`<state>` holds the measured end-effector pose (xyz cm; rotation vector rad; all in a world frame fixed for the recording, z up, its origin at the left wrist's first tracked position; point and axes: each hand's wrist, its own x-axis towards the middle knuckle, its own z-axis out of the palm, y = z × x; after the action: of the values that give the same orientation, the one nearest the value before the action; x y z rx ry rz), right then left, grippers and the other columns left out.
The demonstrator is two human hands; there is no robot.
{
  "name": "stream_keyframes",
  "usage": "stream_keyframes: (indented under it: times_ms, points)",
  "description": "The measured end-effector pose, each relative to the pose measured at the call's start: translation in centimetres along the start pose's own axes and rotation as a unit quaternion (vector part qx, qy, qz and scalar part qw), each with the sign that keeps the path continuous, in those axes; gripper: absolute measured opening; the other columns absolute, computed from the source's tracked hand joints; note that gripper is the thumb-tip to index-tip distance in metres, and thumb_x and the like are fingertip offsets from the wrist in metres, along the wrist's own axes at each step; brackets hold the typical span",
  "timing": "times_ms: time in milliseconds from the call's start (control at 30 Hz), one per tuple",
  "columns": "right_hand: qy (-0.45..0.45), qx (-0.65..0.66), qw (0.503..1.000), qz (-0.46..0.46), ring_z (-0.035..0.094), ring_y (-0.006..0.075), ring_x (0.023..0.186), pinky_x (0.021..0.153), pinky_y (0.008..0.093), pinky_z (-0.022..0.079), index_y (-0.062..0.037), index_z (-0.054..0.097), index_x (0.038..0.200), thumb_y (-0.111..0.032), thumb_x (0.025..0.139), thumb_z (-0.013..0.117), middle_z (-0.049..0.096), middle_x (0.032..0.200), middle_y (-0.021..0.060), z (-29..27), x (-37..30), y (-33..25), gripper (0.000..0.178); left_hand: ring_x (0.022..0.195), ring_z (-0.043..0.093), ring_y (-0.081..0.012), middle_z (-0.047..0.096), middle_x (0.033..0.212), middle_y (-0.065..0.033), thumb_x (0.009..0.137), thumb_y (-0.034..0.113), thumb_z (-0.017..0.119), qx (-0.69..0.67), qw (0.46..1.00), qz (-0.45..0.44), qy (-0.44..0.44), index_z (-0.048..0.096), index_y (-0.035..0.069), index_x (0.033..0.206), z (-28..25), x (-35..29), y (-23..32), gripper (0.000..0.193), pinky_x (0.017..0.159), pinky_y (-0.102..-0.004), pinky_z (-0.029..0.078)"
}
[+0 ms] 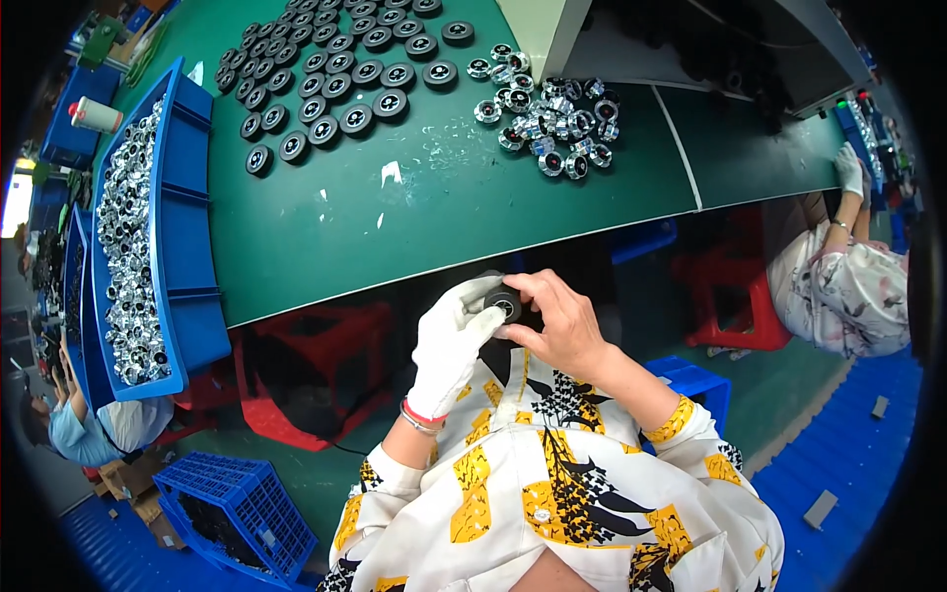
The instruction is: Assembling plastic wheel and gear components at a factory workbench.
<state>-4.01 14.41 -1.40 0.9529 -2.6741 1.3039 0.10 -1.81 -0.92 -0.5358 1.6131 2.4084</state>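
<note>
In front of my chest, just off the table's near edge, my two hands hold a small black wheel (505,305) with a silver-patterned hub. My left hand (444,345), in a white glove, grips its left side with the thumb laid on the face. Bare fingers of my right hand (564,324) pinch its right side. Part of the wheel is hidden behind the fingers. Rows of similar black wheels (356,120) lie face up on the green table (326,227). To their right is a loose pile of shiny chrome hubs (552,128) with dark centres.
A long blue bin (187,237) full of chrome hubs stands at the table's left. A grey cabinet (681,64) rises at the back right. Red stools (296,380) and a blue crate (237,513) stand below. Co-workers sit at the right (838,286) and left (128,424).
</note>
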Motion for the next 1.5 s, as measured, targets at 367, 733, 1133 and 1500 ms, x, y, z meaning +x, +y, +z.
stream_keyframes:
  times_ms: [367,733,1133,1500]
  points:
    - [0.072,0.004,0.997,-0.022,0.061,0.0226,0.070,0.058,0.0302,0.052,-0.0026,0.056,0.101,-0.016,0.059,0.082,0.057,0.085,0.0092,0.4,0.1,0.3,0.051,0.092,0.062,-0.0170,0.060,0.110,-0.0142,0.089,0.008,0.055,-0.118,0.989,-0.078,-0.034,0.051,-0.008,0.123,0.6,-0.4,0.0,0.037,0.080,-0.0297,0.054]
    - [0.007,0.013,0.997,-0.071,0.058,0.0266,0.085,0.067,0.0327,0.051,-0.0064,0.058,0.103,-0.003,0.056,0.077,0.056,0.094,0.0089,-0.1,0.8,0.3,0.051,0.093,0.061,-0.0153,0.062,0.106,-0.0125,0.085,0.002,0.062,-0.014,0.999,-0.031,-0.022,0.052,-0.007,0.122,0.5,-0.6,0.0,0.040,0.079,-0.0272,0.054]
    - [0.001,0.115,0.992,0.059,0.055,0.0176,0.082,0.063,0.0258,0.047,-0.0057,0.060,0.113,-0.002,0.063,0.078,0.053,0.104,0.0092,-0.5,0.3,-0.2,0.054,0.099,0.062,-0.0200,0.059,0.116,-0.0168,0.089,0.001,0.054,-0.118,0.992,-0.022,0.023,0.051,-0.008,0.122,0.0,-0.7,-0.1,0.035,0.082,-0.0311,0.055]
    - [-0.091,0.632,0.721,0.270,0.059,0.0250,0.108,0.079,0.0303,0.054,0.0012,0.040,0.134,-0.004,0.081,0.061,0.055,0.121,0.0197,-1.3,0.1,0.6,0.057,0.085,0.064,-0.0194,0.064,0.100,-0.0139,0.093,0.013,0.050,-0.116,0.990,0.021,0.073,0.051,-0.008,0.122,-0.7,-0.5,0.1,0.036,0.076,-0.0315,0.055]
